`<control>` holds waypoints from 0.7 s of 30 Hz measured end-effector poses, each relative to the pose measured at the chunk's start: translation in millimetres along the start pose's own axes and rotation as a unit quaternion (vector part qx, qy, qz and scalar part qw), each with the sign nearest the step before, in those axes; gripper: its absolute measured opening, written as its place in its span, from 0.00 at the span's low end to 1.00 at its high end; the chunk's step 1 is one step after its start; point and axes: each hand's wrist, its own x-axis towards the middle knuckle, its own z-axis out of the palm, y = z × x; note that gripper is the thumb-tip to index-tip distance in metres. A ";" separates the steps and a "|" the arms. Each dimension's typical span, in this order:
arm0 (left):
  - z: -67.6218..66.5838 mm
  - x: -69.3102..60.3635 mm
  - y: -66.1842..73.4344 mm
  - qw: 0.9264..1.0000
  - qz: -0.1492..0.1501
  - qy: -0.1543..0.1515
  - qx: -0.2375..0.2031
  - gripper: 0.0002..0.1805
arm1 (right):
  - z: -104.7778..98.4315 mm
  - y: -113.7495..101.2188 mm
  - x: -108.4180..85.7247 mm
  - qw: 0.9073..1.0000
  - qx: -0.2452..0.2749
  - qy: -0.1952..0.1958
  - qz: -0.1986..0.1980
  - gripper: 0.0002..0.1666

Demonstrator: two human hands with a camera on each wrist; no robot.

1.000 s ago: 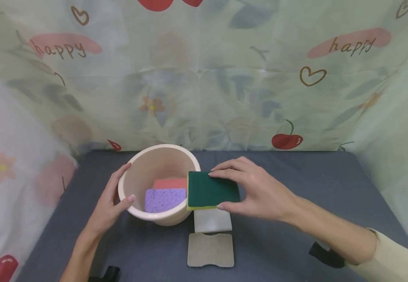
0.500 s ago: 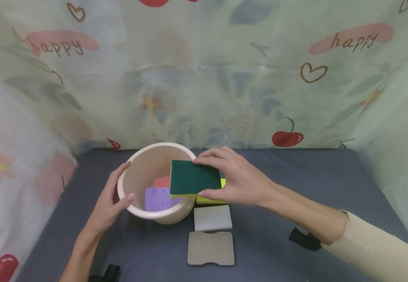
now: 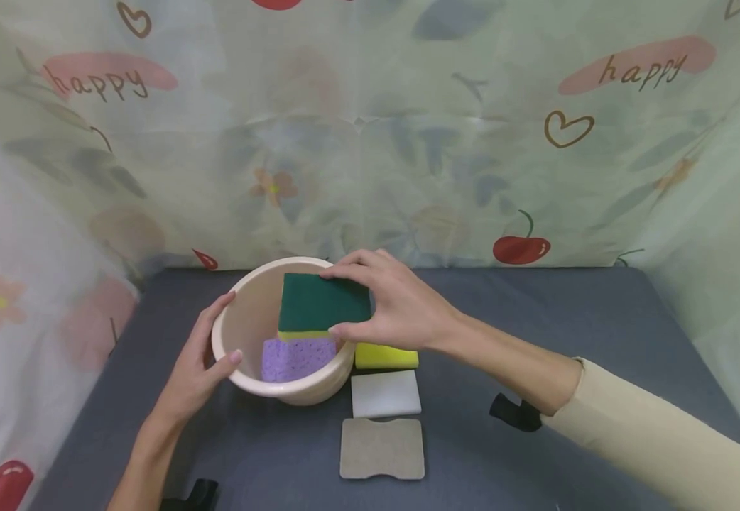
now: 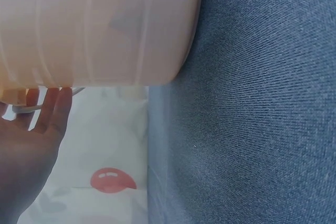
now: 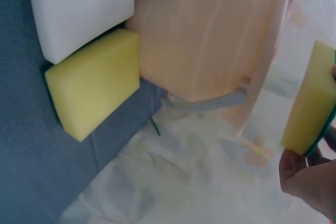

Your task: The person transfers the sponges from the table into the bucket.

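A cream bucket stands on the dark cloth, left of the middle. My left hand holds its left rim, thumb over the edge and fingers outside. Between thumb and fingers, my right hand pinches a green-and-yellow scouring sponge, green side up, over the bucket's opening. The right wrist view shows this held sponge beyond the rim, apart from it. Inside the bucket lies a purple sponge. Whatever lies behind it is mostly hidden by the held sponge.
Beside the bucket, a yellow sponge, a white sponge and a flat grey-brown piece with notched edges lie in a column. A grey handle hangs at the bucket's side. Printed curtains enclose the table.
My right hand has carried the green-and-yellow scouring sponge leftward, from beside the rim to above the opening. The yellow sponge has come into sight beneath. My left hand stays on the rim.
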 end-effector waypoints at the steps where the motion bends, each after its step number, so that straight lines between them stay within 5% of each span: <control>1: -0.2 0.2 -0.3 1.000 0.000 -0.002 0.003 0.45 | 1.2 0.1 2.3 1.000 0.006 -0.002 0.005 0.35; 21: 0.8 0.0 0.7 1.000 -0.012 0.004 0.029 0.46 | 26.5 8.1 45.4 0.998 -0.008 -0.043 0.052 0.34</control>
